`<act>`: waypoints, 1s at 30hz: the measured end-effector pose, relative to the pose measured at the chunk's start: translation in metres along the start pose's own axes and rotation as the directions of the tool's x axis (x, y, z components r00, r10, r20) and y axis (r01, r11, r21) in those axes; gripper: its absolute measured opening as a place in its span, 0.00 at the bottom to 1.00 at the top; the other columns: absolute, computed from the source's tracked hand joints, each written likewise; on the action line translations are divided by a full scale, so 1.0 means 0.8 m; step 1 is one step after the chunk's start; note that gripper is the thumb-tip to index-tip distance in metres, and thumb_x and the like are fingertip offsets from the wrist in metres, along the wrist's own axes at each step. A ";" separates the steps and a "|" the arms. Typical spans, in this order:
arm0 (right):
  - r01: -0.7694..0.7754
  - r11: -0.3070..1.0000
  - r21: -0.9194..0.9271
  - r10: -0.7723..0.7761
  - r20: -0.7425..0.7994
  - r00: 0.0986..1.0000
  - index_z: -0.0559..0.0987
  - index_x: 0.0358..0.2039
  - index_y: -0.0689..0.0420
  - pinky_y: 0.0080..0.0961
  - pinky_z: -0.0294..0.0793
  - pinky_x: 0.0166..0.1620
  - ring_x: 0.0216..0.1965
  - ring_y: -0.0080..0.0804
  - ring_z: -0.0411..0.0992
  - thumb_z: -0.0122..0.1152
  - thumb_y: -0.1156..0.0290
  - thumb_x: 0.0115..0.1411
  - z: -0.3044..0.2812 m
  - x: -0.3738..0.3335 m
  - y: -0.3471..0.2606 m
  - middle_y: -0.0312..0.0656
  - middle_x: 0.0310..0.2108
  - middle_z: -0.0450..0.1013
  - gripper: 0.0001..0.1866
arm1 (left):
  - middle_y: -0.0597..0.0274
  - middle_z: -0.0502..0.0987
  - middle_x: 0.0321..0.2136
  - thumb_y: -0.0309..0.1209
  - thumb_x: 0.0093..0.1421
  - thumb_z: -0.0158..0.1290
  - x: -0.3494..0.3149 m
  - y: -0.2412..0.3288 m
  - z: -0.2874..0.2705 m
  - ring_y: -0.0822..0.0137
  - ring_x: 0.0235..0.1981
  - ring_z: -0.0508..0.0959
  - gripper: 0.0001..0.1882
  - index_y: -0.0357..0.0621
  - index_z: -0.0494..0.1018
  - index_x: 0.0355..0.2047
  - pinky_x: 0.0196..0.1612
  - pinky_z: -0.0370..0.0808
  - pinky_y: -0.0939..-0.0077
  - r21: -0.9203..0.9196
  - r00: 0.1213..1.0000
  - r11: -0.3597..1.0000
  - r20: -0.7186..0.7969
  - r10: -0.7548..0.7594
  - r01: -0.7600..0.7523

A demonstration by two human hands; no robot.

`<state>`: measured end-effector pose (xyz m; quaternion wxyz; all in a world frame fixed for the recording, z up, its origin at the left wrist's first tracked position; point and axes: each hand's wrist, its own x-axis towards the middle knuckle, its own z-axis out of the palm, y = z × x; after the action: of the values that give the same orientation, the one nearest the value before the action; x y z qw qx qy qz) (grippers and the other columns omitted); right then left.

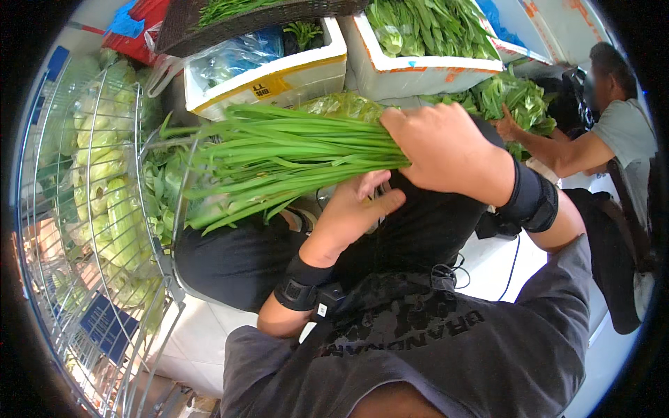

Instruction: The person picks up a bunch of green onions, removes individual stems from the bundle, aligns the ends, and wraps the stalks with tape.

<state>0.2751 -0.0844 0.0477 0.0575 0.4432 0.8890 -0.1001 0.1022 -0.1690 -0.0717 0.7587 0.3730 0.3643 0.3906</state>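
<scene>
A bunch of long, flat green garlic chives (pixel 300 143) is held sideways above my lap, its leaf tips fanned out to the left. My right hand (pixel 449 150) is closed around the stem end, with the knuckles on top. Just below the bunch, near the stems, is my left hand (pixel 352 212). Its thumb and fingers are apart, and it holds nothing that I can see. Some of its fingers are partly hidden under the chives. Black bands with small boxes wrap both my wrists.
A wire cart (pixel 90 209) with bagged green vegetables stands at my left. Beyond the chives are white foam boxes (pixel 425 76) with greens and a dark basket (pixel 258 29). Loose leafy greens (pixel 512 104) lie at right, where another person (pixel 606 125) reaches in.
</scene>
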 end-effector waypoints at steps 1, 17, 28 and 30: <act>0.024 0.997 -0.070 -0.027 -0.043 0.999 0.74 0.36 0.62 0.40 0.79 0.30 0.29 0.49 0.80 0.67 0.69 0.46 -0.008 0.002 0.003 0.47 0.25 0.78 0.17 | 0.55 0.75 0.54 0.36 0.58 0.67 -0.003 0.004 0.002 0.65 0.54 0.74 0.36 0.35 0.66 0.62 0.58 0.69 0.70 0.155 0.998 0.988 0.057 -0.026 0.017; 0.242 0.735 -0.633 -0.366 -0.070 0.928 0.81 0.23 0.60 0.28 0.73 0.27 0.26 0.34 0.80 0.72 0.70 0.40 -0.091 0.036 -0.039 0.41 0.25 0.78 0.11 | 0.41 0.69 0.61 0.34 0.30 0.79 0.076 0.162 0.007 0.43 0.62 0.69 0.74 0.42 0.43 0.73 0.66 0.63 0.50 0.722 0.629 0.212 0.373 0.682 -0.658; 0.260 0.691 -0.674 -0.313 0.045 0.949 0.80 0.22 0.55 0.29 0.69 0.29 0.25 0.31 0.78 0.69 0.69 0.45 -0.106 0.050 -0.037 0.37 0.21 0.78 0.07 | 0.51 0.81 0.37 0.25 0.43 0.69 0.089 0.154 0.006 0.48 0.41 0.82 0.71 0.39 0.24 0.72 0.48 0.76 0.64 0.627 0.774 0.534 0.184 0.606 -0.567; 0.276 0.678 -0.681 -0.315 0.070 0.946 0.80 0.23 0.55 0.28 0.69 0.29 0.25 0.31 0.78 0.69 0.69 0.45 -0.115 0.051 -0.037 0.37 0.21 0.78 0.07 | 0.51 0.81 0.37 0.25 0.43 0.68 0.091 0.157 0.006 0.49 0.40 0.82 0.70 0.39 0.24 0.72 0.47 0.76 0.64 0.630 0.780 0.536 0.188 0.597 -0.562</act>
<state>0.2256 -0.0491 0.1335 0.1756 0.2436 0.9238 0.2375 0.0968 -0.0550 0.0185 0.3957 0.7032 0.3512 0.4749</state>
